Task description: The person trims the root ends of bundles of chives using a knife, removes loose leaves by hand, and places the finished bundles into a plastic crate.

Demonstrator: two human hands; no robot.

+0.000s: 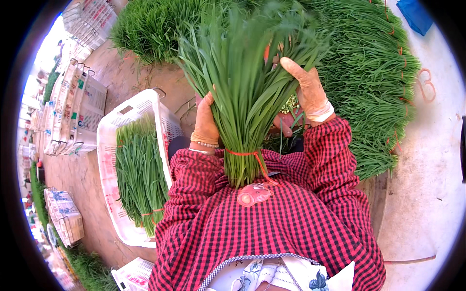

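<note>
An upright bundle of garlic chives [247, 106] stands between my hands, its cut ends against my apron front. A red tie [240, 153] circles it near the bottom, with a loose end hanging. My left hand [206, 121], in a tan glove with a beaded bracelet at the wrist, closes round the bundle's left side; its fingers are hidden behind the leaves. On the right, higher up, my gloved right hand [309, 89] clasps the leaves, thumb in front and fingers mostly covered. The leaf tips are blurred.
To my left stands a white plastic crate [104, 160] holding tied chive bundles [141, 174]. More crates [77, 109] are stacked beyond it. A long bank of chives [364, 82] lies ahead and right, beside a pale surface [422, 194] with a red tie [427, 85] and blue plastic [415, 15].
</note>
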